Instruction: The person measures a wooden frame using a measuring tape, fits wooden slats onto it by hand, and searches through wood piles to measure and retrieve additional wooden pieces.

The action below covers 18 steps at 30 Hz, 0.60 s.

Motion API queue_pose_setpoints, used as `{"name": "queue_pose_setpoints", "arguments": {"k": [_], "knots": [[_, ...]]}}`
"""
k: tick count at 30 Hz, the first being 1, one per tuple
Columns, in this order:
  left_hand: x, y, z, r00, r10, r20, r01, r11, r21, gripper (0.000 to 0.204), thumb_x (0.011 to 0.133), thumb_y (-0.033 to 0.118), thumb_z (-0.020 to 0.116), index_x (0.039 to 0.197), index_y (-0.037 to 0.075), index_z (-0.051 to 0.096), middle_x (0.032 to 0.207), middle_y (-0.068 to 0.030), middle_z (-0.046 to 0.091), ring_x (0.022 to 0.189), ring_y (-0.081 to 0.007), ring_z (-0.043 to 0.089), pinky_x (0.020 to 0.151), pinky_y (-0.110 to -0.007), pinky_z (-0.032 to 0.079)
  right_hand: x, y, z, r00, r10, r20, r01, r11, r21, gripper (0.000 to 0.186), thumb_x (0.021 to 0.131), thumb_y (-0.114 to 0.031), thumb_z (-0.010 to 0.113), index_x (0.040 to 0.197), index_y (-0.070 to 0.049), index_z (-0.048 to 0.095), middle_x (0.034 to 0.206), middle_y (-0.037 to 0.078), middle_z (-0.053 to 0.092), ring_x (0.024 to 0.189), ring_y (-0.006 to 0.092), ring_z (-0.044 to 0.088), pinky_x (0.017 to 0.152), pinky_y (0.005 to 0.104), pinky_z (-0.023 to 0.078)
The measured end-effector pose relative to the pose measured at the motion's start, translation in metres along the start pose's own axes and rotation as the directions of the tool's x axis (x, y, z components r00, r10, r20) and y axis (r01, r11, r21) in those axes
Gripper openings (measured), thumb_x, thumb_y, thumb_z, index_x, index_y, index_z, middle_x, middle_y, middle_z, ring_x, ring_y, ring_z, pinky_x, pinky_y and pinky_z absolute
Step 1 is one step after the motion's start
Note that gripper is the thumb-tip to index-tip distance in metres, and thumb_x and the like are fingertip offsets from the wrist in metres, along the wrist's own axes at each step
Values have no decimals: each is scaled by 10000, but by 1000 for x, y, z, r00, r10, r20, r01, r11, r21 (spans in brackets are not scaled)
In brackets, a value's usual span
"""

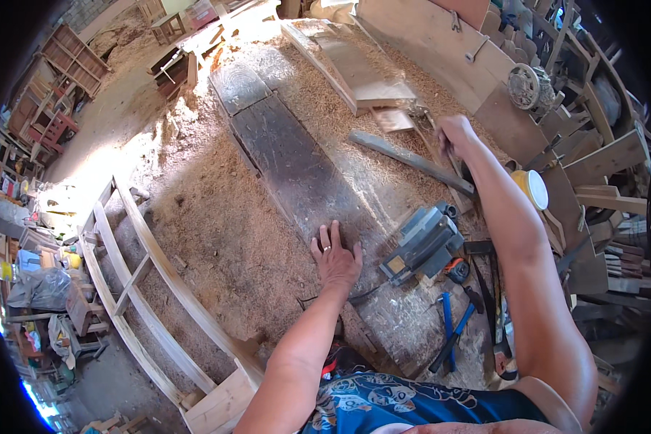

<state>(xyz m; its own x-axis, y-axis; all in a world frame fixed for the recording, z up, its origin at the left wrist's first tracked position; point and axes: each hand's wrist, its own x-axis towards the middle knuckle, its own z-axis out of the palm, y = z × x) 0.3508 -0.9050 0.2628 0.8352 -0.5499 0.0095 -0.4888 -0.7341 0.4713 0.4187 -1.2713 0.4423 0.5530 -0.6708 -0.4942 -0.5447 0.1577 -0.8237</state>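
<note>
My left hand (336, 259) rests with its fingers spread on the near end of a dark, worn plank (289, 155) lying along the workbench. My right hand (456, 136) is reached out to the far right of the bench and closed; what its fingers hold is too small and hidden to make out. Between my arms sits a grey power planer (423, 244), apart from both hands. A long grey wooden bar (412, 163) slants across the bench just left of my right hand.
An orange-and-black tape measure (456, 270) and a blue-handled tool (452, 329) lie near my body. Beneath my right forearm stands a yellow tub with a white lid (532, 189). A curved wooden frame (134, 289) stands at left. Sawdust (217, 210) covers the floor.
</note>
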Motion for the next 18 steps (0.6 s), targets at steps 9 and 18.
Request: {"name": "queue_pose_setpoints", "arguments": {"k": [9,18], "knots": [[-11,-8,19,990,63,-123,-62,998,12,613,954,395,511,1349,-75,497,1552,-87,301,1463,-318,202,1192,-516,136,-98,74,26,983,-166,77,180,955,-237,259,927,-241,620,808,-14,660,644,41,607,536,173,594,514,339,542],[-12,-8,14,1000,-11,29,11,1000,20,544,958,422,506,1176,-51,663,1552,-69,311,1463,-288,203,1200,-479,115,-62,88,112,907,-420,-32,38,158,-987,463,928,-396,556,1256,-82,643,1330,123,547,1260,298,518,975,439,451]]}}
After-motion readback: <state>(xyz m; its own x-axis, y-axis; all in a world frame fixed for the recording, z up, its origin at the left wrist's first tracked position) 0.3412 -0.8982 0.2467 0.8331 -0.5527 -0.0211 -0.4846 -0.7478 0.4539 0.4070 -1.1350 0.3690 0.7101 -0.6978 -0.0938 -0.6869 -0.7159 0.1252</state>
